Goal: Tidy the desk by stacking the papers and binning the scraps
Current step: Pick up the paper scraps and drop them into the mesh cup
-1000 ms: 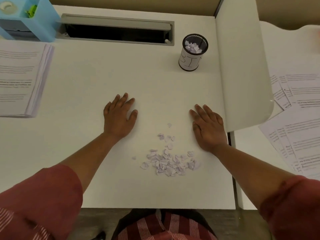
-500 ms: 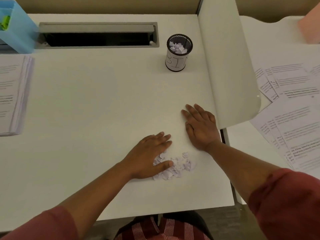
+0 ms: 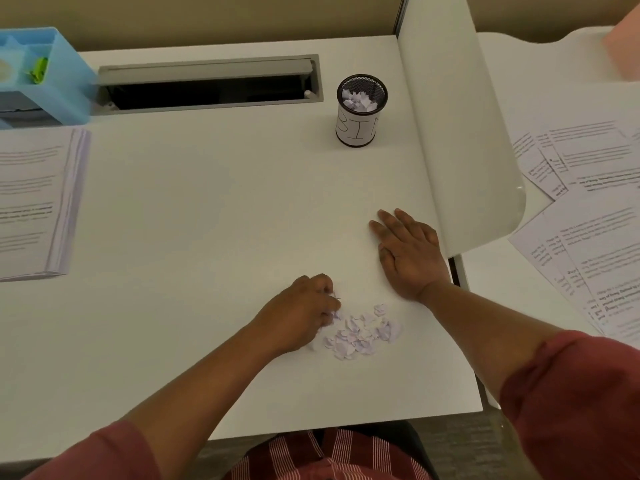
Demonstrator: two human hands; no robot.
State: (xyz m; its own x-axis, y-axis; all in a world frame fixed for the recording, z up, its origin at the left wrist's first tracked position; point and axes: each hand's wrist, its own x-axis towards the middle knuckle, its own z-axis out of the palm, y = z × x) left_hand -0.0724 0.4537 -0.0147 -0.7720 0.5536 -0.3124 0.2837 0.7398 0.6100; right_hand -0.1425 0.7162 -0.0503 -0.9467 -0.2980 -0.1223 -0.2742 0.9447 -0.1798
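White desk (image 3: 207, 237) bears scraps (image 3: 360, 332), bin (image 3: 358, 128), paper stack (image 3: 34, 202).

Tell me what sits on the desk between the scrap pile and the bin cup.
Nothing visible does. Bare desk runs from the scraps up to the bin cup. The right hand lies flat just right of that line. The left hand grips scraps at the pile's left edge.

Between the scrap pile (image 3: 362, 332) at the near edge and the mesh bin (image 3: 361, 110) at the back lies bare white desk (image 3: 214, 209). The flat right hand (image 3: 408, 254) sits just right of that lane, against the upright white divider (image 3: 460, 140) walling the right side. The paper stack (image 3: 34, 202) and blue organizer (image 3: 52, 77) stand well apart on the left; the open cable slot (image 3: 207, 86) lies just left of the bin.
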